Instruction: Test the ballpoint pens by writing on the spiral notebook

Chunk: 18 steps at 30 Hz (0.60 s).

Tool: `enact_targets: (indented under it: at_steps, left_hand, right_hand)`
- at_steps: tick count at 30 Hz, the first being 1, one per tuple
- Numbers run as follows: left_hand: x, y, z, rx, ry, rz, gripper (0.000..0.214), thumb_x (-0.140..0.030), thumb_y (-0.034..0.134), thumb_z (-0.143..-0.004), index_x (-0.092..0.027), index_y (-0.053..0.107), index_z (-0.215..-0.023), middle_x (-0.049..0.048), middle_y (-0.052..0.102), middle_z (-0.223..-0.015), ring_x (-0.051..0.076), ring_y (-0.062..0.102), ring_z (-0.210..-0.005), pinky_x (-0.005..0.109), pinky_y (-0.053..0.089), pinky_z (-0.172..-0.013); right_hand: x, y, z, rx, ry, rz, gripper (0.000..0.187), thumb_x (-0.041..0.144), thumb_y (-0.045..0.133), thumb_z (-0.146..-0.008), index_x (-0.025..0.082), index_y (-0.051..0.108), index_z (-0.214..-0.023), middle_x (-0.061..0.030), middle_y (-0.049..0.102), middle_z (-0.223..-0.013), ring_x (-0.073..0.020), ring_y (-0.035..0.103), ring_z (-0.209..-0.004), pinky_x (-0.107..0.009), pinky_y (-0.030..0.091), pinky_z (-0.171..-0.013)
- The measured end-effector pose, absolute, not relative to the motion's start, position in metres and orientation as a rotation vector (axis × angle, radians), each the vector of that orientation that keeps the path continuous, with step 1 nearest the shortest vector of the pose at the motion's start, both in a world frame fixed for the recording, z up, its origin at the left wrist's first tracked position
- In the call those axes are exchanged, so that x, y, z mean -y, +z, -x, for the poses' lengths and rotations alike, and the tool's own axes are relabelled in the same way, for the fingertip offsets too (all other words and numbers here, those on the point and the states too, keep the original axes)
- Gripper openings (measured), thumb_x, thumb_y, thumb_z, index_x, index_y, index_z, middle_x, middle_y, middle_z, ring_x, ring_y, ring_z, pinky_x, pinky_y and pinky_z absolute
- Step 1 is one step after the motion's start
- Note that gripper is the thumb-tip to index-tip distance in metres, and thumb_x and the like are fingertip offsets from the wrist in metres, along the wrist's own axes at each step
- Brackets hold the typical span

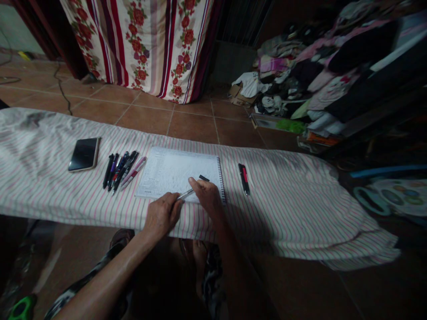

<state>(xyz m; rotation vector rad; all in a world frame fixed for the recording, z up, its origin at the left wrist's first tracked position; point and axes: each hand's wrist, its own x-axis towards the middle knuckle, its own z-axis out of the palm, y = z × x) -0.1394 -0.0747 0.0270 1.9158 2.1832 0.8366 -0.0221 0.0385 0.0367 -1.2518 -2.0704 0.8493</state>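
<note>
A spiral notebook (173, 171) lies open on a striped cloth-covered board (300, 195). My left hand (162, 215) is closed on the lower end of a silver pen (184, 194) at the notebook's near edge. My right hand (207, 194) pinches the same pen's black upper end (203, 178) over the page. Left of the notebook a row of several pens (122, 170) lies side by side. To its right lie two more pens (244, 178), one black and one pink.
A phone (84, 154) lies face up at the board's left. Beyond the board are a tiled floor, a floral striped curtain (150, 44) and a heap of clothes (320, 75) at the right. A green object (22, 307) sits at the bottom left.
</note>
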Motion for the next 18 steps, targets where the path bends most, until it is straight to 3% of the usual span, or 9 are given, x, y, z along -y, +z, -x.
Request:
enact_targets:
  at_steps: [6,11,15,18]
  left_hand:
    - [0.077,0.03,0.145,-2.199,0.722,-2.019,0.029,-0.032,0.034,-0.09,-0.019,0.059,-0.095,0.0031,0.062,-0.074,0.014,0.058,-0.062,0.023,0.041,-0.054]
    - [0.076,0.026,0.151,-2.217,0.779,-1.967,0.03,-0.033,0.034,-0.09,-0.017,0.058,-0.1,0.0046,0.063,-0.079,0.016,0.06,-0.069,0.024,0.044,-0.06]
    - [0.075,0.026,0.156,-2.164,0.815,-1.935,0.03,-0.033,0.034,-0.09,-0.018,0.058,-0.099,0.0043,0.063,-0.08,0.016,0.061,-0.073,0.025,0.045,-0.064]
    - [0.076,0.026,0.158,-2.142,0.829,-1.931,0.032,-0.034,0.033,-0.09,-0.017,0.058,-0.098,0.0046,0.062,-0.078,0.017,0.061,-0.073,0.025,0.045,-0.063]
  right_hand:
    - [-0.033,0.041,0.019,2.189,0.811,1.356,0.052,0.056,0.035,-0.083,0.022,0.038,-0.044,0.0005,0.043,-0.044,-0.0124,0.042,-0.046,-0.026,0.025,-0.048]
    - [-0.029,0.047,0.017,2.226,0.995,1.19,0.042,0.04,0.025,-0.09,0.022,0.05,-0.061,-0.001,0.057,-0.055,-0.0126,0.052,-0.052,-0.024,0.034,-0.053]
    - [-0.031,0.049,0.013,2.167,1.274,1.029,0.03,0.034,0.034,-0.087,0.02,0.054,-0.068,-0.0009,0.062,-0.064,-0.0113,0.056,-0.054,-0.023,0.042,-0.055]
    - [-0.035,0.046,0.009,2.119,1.341,0.917,0.028,0.034,0.042,-0.083,0.017,0.063,-0.084,-0.003,0.064,-0.072,-0.0123,0.059,-0.06,-0.025,0.045,-0.059]
